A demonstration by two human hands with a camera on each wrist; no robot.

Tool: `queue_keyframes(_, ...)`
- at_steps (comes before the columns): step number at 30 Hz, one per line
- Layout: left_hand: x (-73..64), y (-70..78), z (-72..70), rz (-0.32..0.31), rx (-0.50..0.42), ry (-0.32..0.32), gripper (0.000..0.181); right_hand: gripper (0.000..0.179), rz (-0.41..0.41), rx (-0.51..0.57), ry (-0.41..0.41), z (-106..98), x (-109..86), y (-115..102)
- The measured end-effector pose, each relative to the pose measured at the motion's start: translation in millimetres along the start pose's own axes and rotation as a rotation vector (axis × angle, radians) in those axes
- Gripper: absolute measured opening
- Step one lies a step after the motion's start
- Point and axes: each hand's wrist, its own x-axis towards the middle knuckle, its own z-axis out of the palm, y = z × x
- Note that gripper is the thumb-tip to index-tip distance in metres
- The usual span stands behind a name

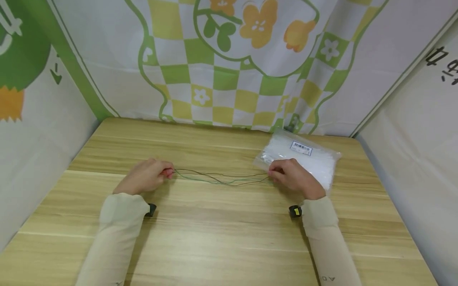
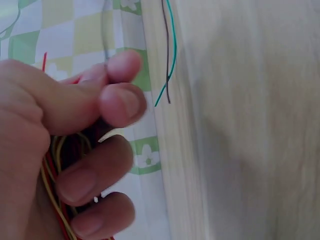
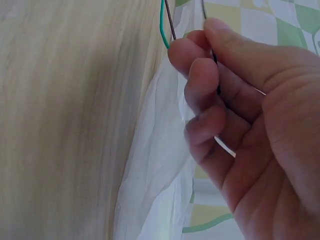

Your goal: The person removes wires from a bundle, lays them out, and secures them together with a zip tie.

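Observation:
My left hand (image 1: 143,176) and right hand (image 1: 295,176) are apart above the table, with thin wires (image 1: 218,183) slackly spanning the gap. In the left wrist view, the thumb and forefinger pinch at a dark wire (image 2: 104,35), while red and yellow wires (image 2: 50,177) lie bunched inside the curled fingers. A green wire (image 2: 174,45) and a brown wire (image 2: 167,45) show loose tips just beyond that thumb. Between right thumb and forefinger runs a dark wire (image 3: 204,9). Beside those fingertips are green (image 3: 161,25) and brown strands (image 3: 169,19).
A clear plastic bag (image 1: 320,169) of white contents, with a barcode label (image 1: 301,148), lies on the wooden table (image 1: 218,238) under and behind the right hand. A patterned curtain (image 1: 225,79) hangs at the back edge. Fabric walls (image 1: 411,131) stand on both sides.

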Motion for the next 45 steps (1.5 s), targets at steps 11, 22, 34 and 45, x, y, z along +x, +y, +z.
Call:
queue_keyframes(11,0.0,5.9,6.0,-0.039,-0.056,-0.092,0.026,0.012,0.075,-0.127,-0.020,2.6,1.3,-11.5)
queue_keyframes(22,-4.1,1.2,-7.3,-0.094,-0.028,-0.058,0.024,0.016,0.137,-0.120,0.015,-17.9,-12.4,-11.6)
queue_keyframes(34,-1.6,13.4,-11.7,-0.069,0.059,0.036,0.030,0.009,0.055,-0.083,0.029,-15.5,-10.1,-18.2)
queue_keyframes(45,11.3,52.4,-1.6,0.118,0.045,0.066,0.033,0.007,-0.069,0.043,0.064,-9.7,-2.6,-45.6)
